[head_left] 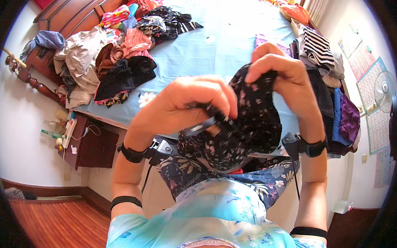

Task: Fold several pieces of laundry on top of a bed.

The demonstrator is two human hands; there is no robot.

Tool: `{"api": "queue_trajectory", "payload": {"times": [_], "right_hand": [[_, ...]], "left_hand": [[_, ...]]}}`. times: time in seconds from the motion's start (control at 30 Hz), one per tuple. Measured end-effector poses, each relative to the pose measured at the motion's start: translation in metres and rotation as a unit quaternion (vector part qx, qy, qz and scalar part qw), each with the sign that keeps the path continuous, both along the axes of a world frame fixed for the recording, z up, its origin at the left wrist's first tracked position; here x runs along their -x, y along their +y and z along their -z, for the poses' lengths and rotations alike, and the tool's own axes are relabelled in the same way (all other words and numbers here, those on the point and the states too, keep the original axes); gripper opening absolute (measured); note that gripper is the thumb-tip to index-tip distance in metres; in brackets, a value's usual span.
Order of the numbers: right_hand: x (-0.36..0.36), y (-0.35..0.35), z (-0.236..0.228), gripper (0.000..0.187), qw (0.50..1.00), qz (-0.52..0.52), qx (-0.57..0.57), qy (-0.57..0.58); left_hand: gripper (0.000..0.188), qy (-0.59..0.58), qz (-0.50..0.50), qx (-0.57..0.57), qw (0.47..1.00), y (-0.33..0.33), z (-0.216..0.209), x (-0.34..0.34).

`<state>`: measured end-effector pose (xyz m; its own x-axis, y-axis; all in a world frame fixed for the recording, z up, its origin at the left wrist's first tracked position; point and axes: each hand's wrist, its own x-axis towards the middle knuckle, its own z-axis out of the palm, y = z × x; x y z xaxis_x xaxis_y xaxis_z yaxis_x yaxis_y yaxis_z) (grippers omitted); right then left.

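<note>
Both hands hold a black garment with a small pink and white flower print (258, 113) up in front of me, above the near edge of the bed. My left hand (195, 100) is closed on its left part, fingers bent over the cloth. A narrow dark strap or folded edge (200, 126) below those fingers is blurred. My right hand (285, 72) pinches the top right of the garment between thumb and fingers. The cloth hangs down in rounded folds; its exact kind cannot be made out.
A bed with a light blue sheet (196, 54) spreads ahead. Heaped clothes (122, 55) lie along its left side by the wooden headboard (75, 19). Folded clothes (315, 47) are stacked on the right. A dark bedside cabinet (90, 142) stands left, a fan (384, 91) right.
</note>
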<state>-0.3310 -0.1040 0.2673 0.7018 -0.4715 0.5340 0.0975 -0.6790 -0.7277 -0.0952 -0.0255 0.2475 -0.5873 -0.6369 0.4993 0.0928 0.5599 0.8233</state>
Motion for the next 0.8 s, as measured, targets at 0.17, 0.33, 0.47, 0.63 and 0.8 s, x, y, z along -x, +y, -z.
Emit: {"api": "queue_trajectory", "payload": {"times": [0.17, 0.33, 0.47, 0.63, 0.8], "right_hand": [[-0.024, 0.009, 0.017, 0.031, 0.985, -0.050, -0.158, -0.040], [-0.030, 0.007, 0.033, 0.022, 0.971, 0.074, -0.223, -0.042], [-0.023, 0.010, 0.033, 0.014, 0.981, 0.093, -0.170, -0.012], [-0.017, 0.031, 0.009, 0.023, 0.973, 0.155, -0.132, 0.106], [-0.023, 0.030, 0.009, 0.041, 0.954, 0.192, -0.160, 0.164]], "left_hand": [[0.027, -0.047, -0.205, 0.122, 0.970, -0.014, 0.003, 0.007], [0.026, 0.009, -0.194, 0.048, 0.980, -0.019, 0.024, 0.008], [0.026, -0.018, -0.209, 0.015, 0.978, -0.018, 0.027, 0.010], [0.016, -0.029, -0.307, 0.045, 0.950, -0.026, 0.031, 0.009], [0.013, -0.010, -0.319, 0.151, 0.936, -0.036, 0.026, 0.025]]}}
